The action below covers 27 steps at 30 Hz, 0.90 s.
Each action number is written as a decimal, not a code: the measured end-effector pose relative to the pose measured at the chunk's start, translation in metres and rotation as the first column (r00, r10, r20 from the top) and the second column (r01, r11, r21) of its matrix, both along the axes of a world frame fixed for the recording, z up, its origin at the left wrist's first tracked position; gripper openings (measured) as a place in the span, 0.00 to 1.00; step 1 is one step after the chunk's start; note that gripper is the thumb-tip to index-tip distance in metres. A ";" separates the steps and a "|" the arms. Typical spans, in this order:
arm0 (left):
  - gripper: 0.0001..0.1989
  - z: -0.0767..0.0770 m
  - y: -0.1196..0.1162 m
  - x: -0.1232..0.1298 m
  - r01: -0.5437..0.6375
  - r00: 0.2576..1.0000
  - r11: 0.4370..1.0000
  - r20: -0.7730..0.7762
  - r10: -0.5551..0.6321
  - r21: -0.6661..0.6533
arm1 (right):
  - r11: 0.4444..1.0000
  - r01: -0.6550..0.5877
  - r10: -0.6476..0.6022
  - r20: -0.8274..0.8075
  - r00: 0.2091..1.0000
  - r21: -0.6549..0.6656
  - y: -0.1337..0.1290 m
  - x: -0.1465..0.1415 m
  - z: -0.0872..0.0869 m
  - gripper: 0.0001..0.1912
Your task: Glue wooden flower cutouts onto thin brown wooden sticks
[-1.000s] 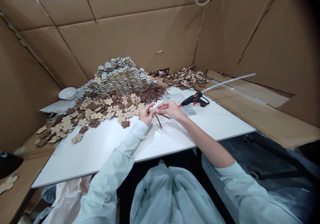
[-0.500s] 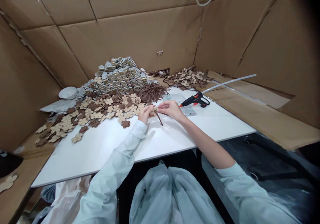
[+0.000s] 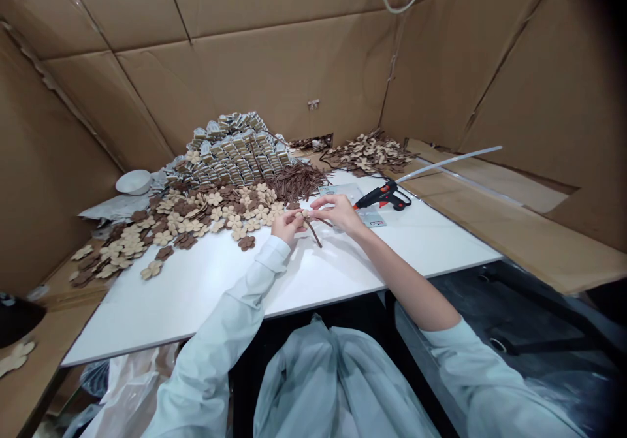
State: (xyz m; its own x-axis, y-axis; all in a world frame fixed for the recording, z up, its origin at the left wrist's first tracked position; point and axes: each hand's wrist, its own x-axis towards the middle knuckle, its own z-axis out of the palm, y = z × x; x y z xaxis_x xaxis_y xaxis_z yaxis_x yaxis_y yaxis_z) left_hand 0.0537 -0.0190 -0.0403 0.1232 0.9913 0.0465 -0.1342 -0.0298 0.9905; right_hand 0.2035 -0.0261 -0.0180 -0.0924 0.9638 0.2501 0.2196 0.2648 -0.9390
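Observation:
My left hand point(image 3: 288, 226) pinches a small beige flower point(image 3: 302, 224) above the white table, its fingers hiding part of it. From the flower hang thin brown strips point(image 3: 314, 234), pointing down and to the right. My right hand point(image 3: 337, 213) has its thumb and fingers closed at the flower's right side, where the strips meet it. Exactly what those fingertips grip is too small to make out. Just beyond the right hand, a black and orange glue gun point(image 3: 381, 195) lies with a long translucent glue stick point(image 3: 448, 163) in its back.
Loose beige and brown flowers point(image 3: 186, 216) cover the white table's point(image 3: 206, 294) left side. Behind them rise stacked silvery packets point(image 3: 235, 157) and a heap of brown strips point(image 3: 298, 180). More flower pieces point(image 3: 372, 151) lie back right. A white bowl point(image 3: 134, 181) stands far left. Cardboard walls point(image 3: 274, 66) enclose the table.
Both hands stay at nearly the same spot. The right hand's fingers have shifted slightly on the flower, and the hanging strips have swung a little to the right.

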 end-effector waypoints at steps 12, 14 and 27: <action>0.23 0.007 -0.003 -0.004 0.056 0.998 0.998 0.036 -0.056 0.004 | 0.980 -0.149 0.143 -0.052 0.988 -0.133 -0.006 -0.002 0.007 0.17; 0.24 0.009 -0.005 -0.004 0.070 0.998 0.996 -0.007 -0.070 0.056 | 0.972 -0.184 0.171 -0.097 0.980 -0.147 -0.008 -0.002 0.008 0.17; 0.26 0.009 0.003 -0.014 -0.014 0.988 0.978 -0.148 0.046 0.209 | 0.999 0.029 -0.030 -0.082 0.996 -0.015 0.014 0.012 0.004 0.16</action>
State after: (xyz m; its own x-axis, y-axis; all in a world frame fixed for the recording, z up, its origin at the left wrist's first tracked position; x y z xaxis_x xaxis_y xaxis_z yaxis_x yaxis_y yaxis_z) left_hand 0.0393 -0.0161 -0.0318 0.1149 0.9655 0.2338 0.0205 -0.2376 0.9711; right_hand 0.2154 -0.0124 -0.0142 -0.0434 0.9691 0.2426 0.1486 0.2464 -0.9577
